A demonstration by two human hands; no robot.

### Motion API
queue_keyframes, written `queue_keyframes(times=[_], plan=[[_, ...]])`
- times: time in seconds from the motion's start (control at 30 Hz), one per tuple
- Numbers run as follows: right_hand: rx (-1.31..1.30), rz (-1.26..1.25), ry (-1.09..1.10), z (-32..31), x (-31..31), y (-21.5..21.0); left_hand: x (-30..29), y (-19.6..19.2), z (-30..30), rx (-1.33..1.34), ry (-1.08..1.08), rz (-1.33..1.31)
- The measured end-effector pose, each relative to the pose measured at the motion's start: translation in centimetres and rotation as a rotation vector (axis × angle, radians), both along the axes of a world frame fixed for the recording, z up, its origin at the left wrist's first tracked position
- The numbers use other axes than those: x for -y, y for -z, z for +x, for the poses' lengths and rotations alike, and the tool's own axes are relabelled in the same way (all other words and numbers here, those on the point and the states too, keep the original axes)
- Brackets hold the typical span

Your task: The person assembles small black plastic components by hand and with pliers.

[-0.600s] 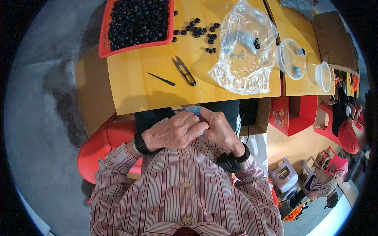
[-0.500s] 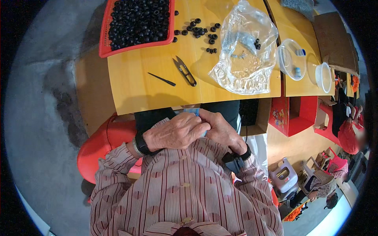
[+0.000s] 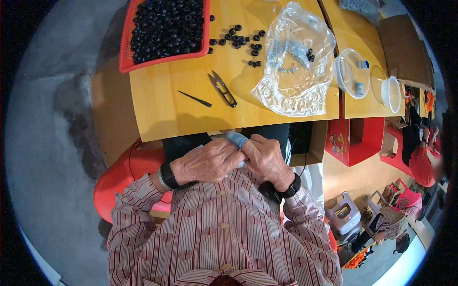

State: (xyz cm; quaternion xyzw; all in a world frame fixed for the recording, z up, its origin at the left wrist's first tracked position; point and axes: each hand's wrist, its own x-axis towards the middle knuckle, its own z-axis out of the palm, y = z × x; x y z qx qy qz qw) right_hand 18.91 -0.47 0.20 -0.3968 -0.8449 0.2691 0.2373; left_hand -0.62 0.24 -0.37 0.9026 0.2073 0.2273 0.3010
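Note:
My left hand (image 3: 207,162) and my right hand (image 3: 267,159) are pressed together just below the edge of the yellow table (image 3: 167,112), over my lap. Both close around a small light blue and white object (image 3: 237,139) that sticks out between the fingertips; most of it is hidden. On the table lie black thread snips (image 3: 222,88), a thin black pin-like tool (image 3: 194,98), loose black rings (image 3: 241,39) and a red tray (image 3: 125,57) full of black rings.
A crumpled clear plastic bag (image 3: 296,71) with small parts lies on the table's right. Clear round containers (image 3: 352,74) and a white bowl (image 3: 392,94) stand further right. I sit on a red chair (image 3: 119,178). Another person (image 3: 422,159) in red is at the far right.
My hands have stayed together at the table edge; the fingers shifted slightly around the light blue object.

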Motion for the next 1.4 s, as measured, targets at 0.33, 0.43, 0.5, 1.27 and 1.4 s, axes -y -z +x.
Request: queue_keyframes(times=[0.33, 0.43, 0.5, 1.27, 1.4], plan=[[-0.172, -0.219, 0.120, -0.6, -0.1, 0.3, -0.6, -0.6, 0.4, -0.032, -0.022, -0.118], [-0.452, -0.835, 0.190, -0.8, 0.5, 0.9, -0.5, -0.8, 0.6, -0.067, -0.034, -0.031], [-0.585, -1.038, 0.155, -0.6, 0.8, 2.2, -0.3, -0.7, 0.8, -0.087, -0.059, 0.030], [-0.588, -1.065, 0.361, 1.1, 0.2, 1.2, -13.8, 0.6, 0.9, -0.114, -0.406, 0.224], [-0.484, -0.976, 0.382, 1.1, 0.5, 1.3, -17.4, 2.2, 3.5, -0.277, -0.535, 0.219]])
